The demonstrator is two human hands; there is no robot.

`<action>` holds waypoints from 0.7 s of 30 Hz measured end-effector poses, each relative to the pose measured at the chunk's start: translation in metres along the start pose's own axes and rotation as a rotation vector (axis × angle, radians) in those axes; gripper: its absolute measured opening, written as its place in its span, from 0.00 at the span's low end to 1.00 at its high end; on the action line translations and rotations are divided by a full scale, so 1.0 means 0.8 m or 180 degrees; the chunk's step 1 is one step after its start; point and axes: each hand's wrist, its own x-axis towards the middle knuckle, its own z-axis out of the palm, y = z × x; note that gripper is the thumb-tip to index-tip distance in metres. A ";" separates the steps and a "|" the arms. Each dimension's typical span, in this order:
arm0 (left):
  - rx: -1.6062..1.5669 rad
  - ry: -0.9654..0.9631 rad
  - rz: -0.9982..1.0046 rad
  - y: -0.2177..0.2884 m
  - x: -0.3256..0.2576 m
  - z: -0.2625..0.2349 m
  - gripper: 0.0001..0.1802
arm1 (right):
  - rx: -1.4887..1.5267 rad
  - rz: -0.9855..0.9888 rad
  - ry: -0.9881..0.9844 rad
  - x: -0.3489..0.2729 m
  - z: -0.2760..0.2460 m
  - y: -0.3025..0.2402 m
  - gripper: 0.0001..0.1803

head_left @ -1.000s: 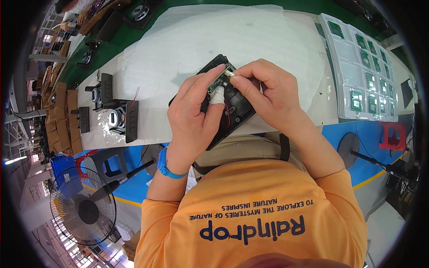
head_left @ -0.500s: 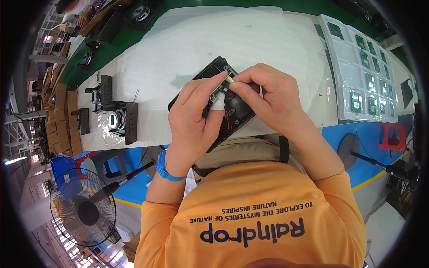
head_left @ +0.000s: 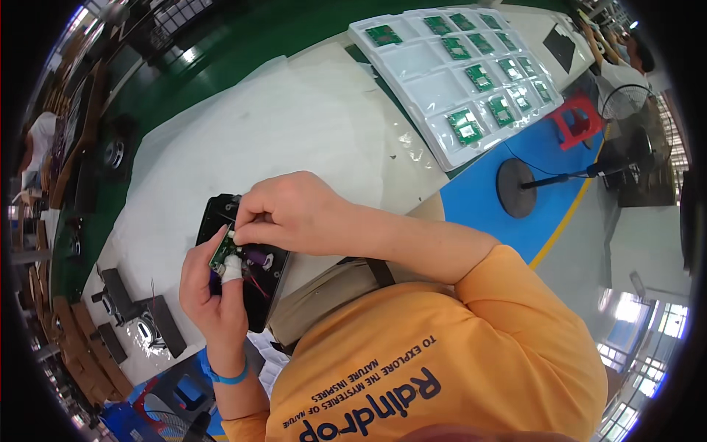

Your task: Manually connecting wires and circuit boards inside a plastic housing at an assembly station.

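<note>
At about eight o'clock in the view, the left hand (head_left: 213,295) closes around a black housing (head_left: 247,276) and a small green circuit board (head_left: 220,250), its bandaged finger pressed against the board's lower edge. The right hand (head_left: 294,214) comes in from three o'clock, fingertips pinched on the board's top edge. The housing rests on the white table cover (head_left: 294,125). At one o'clock lies a white tray (head_left: 434,88) holding green boards.

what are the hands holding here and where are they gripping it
The left hand holds a black housing by its near end. The right hand pinches a small green circuit board at its top edge, over the housing.
</note>
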 end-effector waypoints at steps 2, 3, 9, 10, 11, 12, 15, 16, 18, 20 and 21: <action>-0.0174 -0.0053 -0.0071 -0.006 0.005 0.002 0.24 | 0.0019 0.0029 0.0014 0.002 -0.004 0.004 0.11; -0.0309 -0.0074 -0.0175 -0.008 0.006 0.002 0.25 | 0.0072 0.0033 -0.0015 0.005 -0.005 0.006 0.11; -0.1528 0.0074 -0.0890 0.001 0.017 0.002 0.26 | -0.0211 -0.0071 0.0075 0.018 -0.009 0.001 0.11; -0.1910 -0.0079 -0.1116 -0.005 0.021 0.000 0.28 | -0.0006 0.0111 0.0160 0.017 -0.013 0.005 0.10; -0.2039 -0.0119 -0.1184 -0.003 0.026 -0.003 0.28 | 0.0247 0.0169 0.0225 0.019 -0.017 0.002 0.09; -0.2175 -0.0135 -0.1244 -0.005 0.026 -0.005 0.28 | 0.0355 0.0115 0.0091 0.021 -0.014 0.003 0.09; -0.2188 -0.0091 -0.1300 -0.009 0.026 -0.012 0.27 | 0.0416 0.0171 0.0380 0.031 -0.008 0.004 0.10; -0.2152 -0.0024 -0.1327 -0.012 0.026 -0.012 0.27 | 0.0565 0.0219 0.0184 0.036 -0.006 0.004 0.11; -0.2078 -0.0028 -0.1293 -0.021 0.026 -0.011 0.26 | 0.0738 0.0241 -0.0068 0.044 -0.002 0.006 0.12; -0.1906 0.0031 -0.1204 -0.026 0.023 -0.012 0.26 | 0.1061 0.0718 -0.0120 0.050 0.002 0.011 0.12; -0.1705 0.0120 -0.1061 -0.022 0.021 -0.013 0.26 | 0.1036 0.0639 -0.0076 0.051 0.003 0.017 0.12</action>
